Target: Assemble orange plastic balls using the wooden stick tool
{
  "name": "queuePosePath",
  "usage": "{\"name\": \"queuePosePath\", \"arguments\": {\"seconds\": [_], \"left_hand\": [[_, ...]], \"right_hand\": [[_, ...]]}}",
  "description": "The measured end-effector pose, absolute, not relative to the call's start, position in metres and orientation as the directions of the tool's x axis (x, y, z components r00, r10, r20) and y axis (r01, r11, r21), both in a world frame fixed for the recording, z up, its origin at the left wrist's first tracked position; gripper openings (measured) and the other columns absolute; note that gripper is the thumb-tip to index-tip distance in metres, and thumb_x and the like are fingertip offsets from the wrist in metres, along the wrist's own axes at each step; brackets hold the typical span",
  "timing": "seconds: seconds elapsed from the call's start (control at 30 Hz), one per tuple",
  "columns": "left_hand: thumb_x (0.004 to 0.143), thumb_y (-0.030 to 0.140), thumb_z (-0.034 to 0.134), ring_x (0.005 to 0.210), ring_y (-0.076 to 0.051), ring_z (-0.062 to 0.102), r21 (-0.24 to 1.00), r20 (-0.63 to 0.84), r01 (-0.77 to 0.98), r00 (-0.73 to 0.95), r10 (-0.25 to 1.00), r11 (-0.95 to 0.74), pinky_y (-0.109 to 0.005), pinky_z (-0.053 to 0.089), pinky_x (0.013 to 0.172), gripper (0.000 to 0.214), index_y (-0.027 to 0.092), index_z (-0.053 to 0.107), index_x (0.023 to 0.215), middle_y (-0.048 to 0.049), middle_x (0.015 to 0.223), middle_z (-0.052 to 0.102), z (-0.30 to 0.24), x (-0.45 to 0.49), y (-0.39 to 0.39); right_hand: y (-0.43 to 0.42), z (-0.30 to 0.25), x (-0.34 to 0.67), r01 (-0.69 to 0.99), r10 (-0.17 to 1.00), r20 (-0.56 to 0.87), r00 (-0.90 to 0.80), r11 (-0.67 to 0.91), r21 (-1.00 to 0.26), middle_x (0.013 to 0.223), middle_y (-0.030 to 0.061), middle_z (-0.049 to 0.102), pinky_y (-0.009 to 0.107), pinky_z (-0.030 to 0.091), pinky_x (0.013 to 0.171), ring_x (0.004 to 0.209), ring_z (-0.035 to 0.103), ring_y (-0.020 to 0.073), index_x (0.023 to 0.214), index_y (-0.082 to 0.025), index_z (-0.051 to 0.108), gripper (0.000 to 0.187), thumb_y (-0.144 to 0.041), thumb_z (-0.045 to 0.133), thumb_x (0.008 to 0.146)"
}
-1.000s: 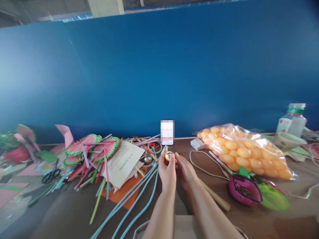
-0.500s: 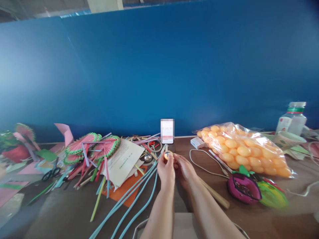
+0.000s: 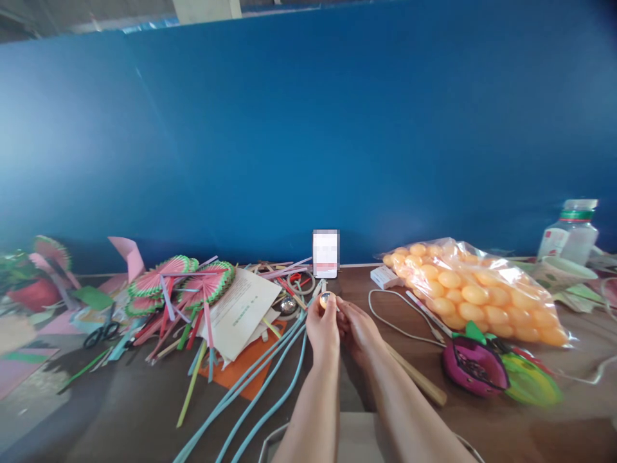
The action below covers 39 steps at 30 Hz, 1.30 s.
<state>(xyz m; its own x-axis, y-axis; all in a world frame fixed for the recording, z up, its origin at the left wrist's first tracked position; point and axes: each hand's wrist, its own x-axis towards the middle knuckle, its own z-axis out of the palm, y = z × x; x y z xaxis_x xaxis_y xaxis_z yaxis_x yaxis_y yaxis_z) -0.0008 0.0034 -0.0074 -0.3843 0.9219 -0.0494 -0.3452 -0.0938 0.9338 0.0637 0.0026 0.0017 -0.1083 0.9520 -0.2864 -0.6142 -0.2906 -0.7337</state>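
My left hand (image 3: 322, 328) is raised a little above the brown table (image 3: 120, 411) with its fingers pinched round a small orange ball (image 3: 326, 299) that has a shiny, cut-open face. My right hand (image 3: 357, 331) is closed beside it, its fingertips touching the same ball from the right. Both forearms reach in from the bottom edge. Long light-blue tubes (image 3: 270, 373) lie just left of my left wrist, and a wooden stick (image 3: 418, 381) lies under my right forearm.
A clear bag of orange balls (image 3: 475, 292) lies at the right, with a white cord (image 3: 393, 315), a small white box (image 3: 384, 277) and a magenta and green paper fruit (image 3: 486, 366). Pink paper fans (image 3: 193, 283), scissors (image 3: 100, 333), paper sheets and strips crowd the left. A bottle (image 3: 569, 235) stands far right.
Both hands have stayed together on the ball, which has turned slightly between the fingers. The view has shifted a little.
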Motion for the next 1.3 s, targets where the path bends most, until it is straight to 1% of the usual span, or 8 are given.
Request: {"name": "queuePosePath", "arguments": {"seconds": [0.1, 0.2, 0.4, 0.57, 0.7, 0.93, 1.07, 1.3], "left_hand": [[0.07, 0.051, 0.072, 0.057, -0.011, 0.052, 0.929, -0.059, -0.359, -0.386, 0.92, -0.092, -0.021, 0.04, 0.054, 0.039, 0.014, 0.064, 0.079, -0.0004, 0.066, 0.057, -0.007, 0.0, 0.003], [0.069, 0.052, 0.073, 0.057, -0.011, 0.052, 0.934, -0.058, -0.347, -0.39, 0.919, -0.088, -0.021, 0.039, 0.052, 0.04, 0.014, 0.064, 0.079, -0.0006, 0.065, 0.056, -0.005, 0.0, 0.002], [0.074, 0.049, 0.069, 0.051, -0.01, 0.047, 0.945, -0.058, -0.32, -0.359, 0.932, -0.065, -0.021, 0.035, 0.046, 0.035, 0.016, 0.063, 0.083, 0.0012, 0.061, 0.054, -0.002, 0.0, 0.0], [0.072, 0.045, 0.071, 0.056, -0.013, 0.052, 0.952, -0.013, -0.287, -0.387, 0.922, -0.107, -0.022, 0.04, 0.051, 0.031, 0.016, 0.063, 0.078, -0.0012, 0.063, 0.057, 0.0, -0.001, 0.0], [0.071, 0.044, 0.071, 0.058, -0.013, 0.053, 0.955, -0.002, -0.273, -0.394, 0.919, -0.115, -0.023, 0.041, 0.053, 0.03, 0.015, 0.063, 0.075, -0.0022, 0.064, 0.059, 0.003, -0.001, -0.001], [0.07, 0.046, 0.071, 0.056, -0.013, 0.053, 0.946, -0.034, -0.311, -0.367, 0.93, -0.089, -0.022, 0.039, 0.051, 0.033, 0.014, 0.064, 0.078, -0.0022, 0.063, 0.059, 0.01, 0.0, -0.003], [0.07, 0.046, 0.071, 0.054, -0.013, 0.052, 0.946, -0.049, -0.316, -0.362, 0.931, -0.073, -0.022, 0.039, 0.049, 0.034, 0.014, 0.064, 0.08, -0.0016, 0.062, 0.058, 0.009, 0.0, -0.003], [0.071, 0.046, 0.071, 0.053, -0.012, 0.051, 0.943, -0.039, -0.323, -0.352, 0.935, -0.083, -0.021, 0.038, 0.047, 0.033, 0.015, 0.063, 0.079, -0.0006, 0.062, 0.057, 0.003, 0.001, -0.001]], "right_hand": [[0.003, 0.002, 0.064, -0.601, 0.946, -0.305, -0.108, -0.306, -0.739, 0.048, -0.0107, 0.032, 0.022, 0.016, 0.04, 0.043, 0.018, 0.0032, 0.071, -0.017, 0.056, 0.042, -0.044, 0.085, 0.057], [0.004, 0.002, 0.064, -0.593, 0.946, -0.307, -0.1, -0.304, -0.745, 0.048, -0.0107, 0.032, 0.022, 0.016, 0.04, 0.042, 0.019, 0.0032, 0.071, -0.018, 0.056, 0.042, -0.045, 0.085, 0.057], [0.003, 0.002, 0.064, -0.611, 0.954, -0.286, -0.087, -0.278, -0.741, 0.05, -0.01, 0.035, 0.022, 0.018, 0.041, 0.043, 0.021, 0.0032, 0.069, -0.017, 0.055, 0.042, -0.043, 0.086, 0.056], [0.002, 0.004, 0.064, -0.617, 0.956, -0.279, -0.094, -0.276, -0.737, 0.052, -0.0091, 0.036, 0.021, 0.018, 0.042, 0.045, 0.023, 0.0035, 0.069, -0.017, 0.056, 0.04, -0.042, 0.085, 0.059], [0.001, 0.004, 0.063, -0.6, 0.957, -0.278, -0.088, -0.273, -0.752, 0.048, -0.0091, 0.034, 0.023, 0.019, 0.043, 0.044, 0.024, 0.0047, 0.064, -0.019, 0.051, 0.042, -0.045, 0.083, 0.06], [0.003, -0.001, 0.062, -0.627, 0.962, -0.266, -0.056, -0.241, -0.741, 0.048, -0.0086, 0.033, 0.023, 0.019, 0.042, 0.044, 0.024, 0.0049, 0.059, -0.019, 0.047, 0.045, -0.045, 0.083, 0.06], [0.003, 0.0, 0.062, -0.622, 0.962, -0.269, -0.05, -0.241, -0.745, 0.049, -0.0084, 0.034, 0.022, 0.019, 0.042, 0.045, 0.024, 0.0051, 0.061, -0.019, 0.048, 0.045, -0.045, 0.084, 0.058], [0.004, -0.001, 0.061, -0.614, 0.962, -0.271, -0.039, -0.237, -0.753, 0.046, -0.0084, 0.033, 0.023, 0.019, 0.042, 0.043, 0.024, 0.0058, 0.058, -0.02, 0.045, 0.049, -0.051, 0.083, 0.057]]}}
